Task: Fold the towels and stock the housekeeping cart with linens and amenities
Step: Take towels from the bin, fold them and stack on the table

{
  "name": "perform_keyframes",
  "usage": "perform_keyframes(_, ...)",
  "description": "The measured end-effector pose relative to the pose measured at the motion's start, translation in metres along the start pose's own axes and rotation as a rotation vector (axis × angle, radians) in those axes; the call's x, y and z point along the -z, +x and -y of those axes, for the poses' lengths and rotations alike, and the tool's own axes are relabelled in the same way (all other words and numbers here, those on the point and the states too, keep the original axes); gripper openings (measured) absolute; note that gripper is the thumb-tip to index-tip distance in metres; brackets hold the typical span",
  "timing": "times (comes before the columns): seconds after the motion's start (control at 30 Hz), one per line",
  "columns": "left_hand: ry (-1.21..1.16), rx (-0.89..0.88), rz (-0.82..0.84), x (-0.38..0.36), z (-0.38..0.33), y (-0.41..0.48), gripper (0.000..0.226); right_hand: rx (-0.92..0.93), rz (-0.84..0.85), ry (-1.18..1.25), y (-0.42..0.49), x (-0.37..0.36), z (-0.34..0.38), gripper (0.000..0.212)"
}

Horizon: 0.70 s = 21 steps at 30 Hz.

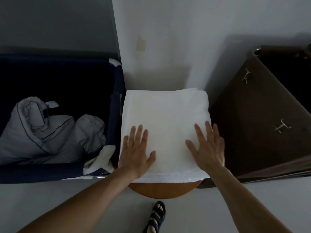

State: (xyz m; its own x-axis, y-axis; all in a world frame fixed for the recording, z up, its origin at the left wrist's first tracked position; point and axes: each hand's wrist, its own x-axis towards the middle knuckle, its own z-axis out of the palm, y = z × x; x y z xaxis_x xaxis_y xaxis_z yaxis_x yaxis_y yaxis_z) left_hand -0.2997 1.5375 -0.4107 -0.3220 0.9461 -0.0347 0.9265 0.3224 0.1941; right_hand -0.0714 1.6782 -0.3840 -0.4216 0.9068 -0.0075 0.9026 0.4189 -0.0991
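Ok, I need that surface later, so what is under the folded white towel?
A round brown wooden top shows past the near edge of the towel. The rest of it is covered, so whether anything else lies beneath cannot be seen.

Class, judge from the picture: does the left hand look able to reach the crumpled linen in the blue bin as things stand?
Probably yes. The left hand lies flat on the folded towel, beside the open-topped blue bin; nothing covers the crumpled linen inside, though its depth is unclear.
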Motion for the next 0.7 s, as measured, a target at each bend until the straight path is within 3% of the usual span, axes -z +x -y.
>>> perform_keyframes(0.1,0.01,-0.063,0.153,-0.012,0.01,0.014,0.081,0.073,0.188,-0.07,0.006,-0.021,0.003,0.081)
perform_keyframes(0.2,0.029,-0.052,0.21,-0.034,0.027,0.005,0.08,0.079,0.267,-0.061,0.002,-0.044,-0.005,0.079)
perform_keyframes(0.53,0.039,-0.04,0.087,-0.034,0.026,0.019,0.082,0.092,0.22,-0.128,0.016,-0.04,0.0,0.087)
perform_keyframes(0.63,0.019,-0.043,0.059,-0.032,0.023,0.039,0.085,0.152,0.14,-0.109,0.028,-0.04,0.01,0.082)
perform_keyframes(0.7,0.02,-0.031,0.08,-0.039,0.023,0.04,0.086,0.189,0.172,-0.105,0.03,-0.05,0.013,0.08)
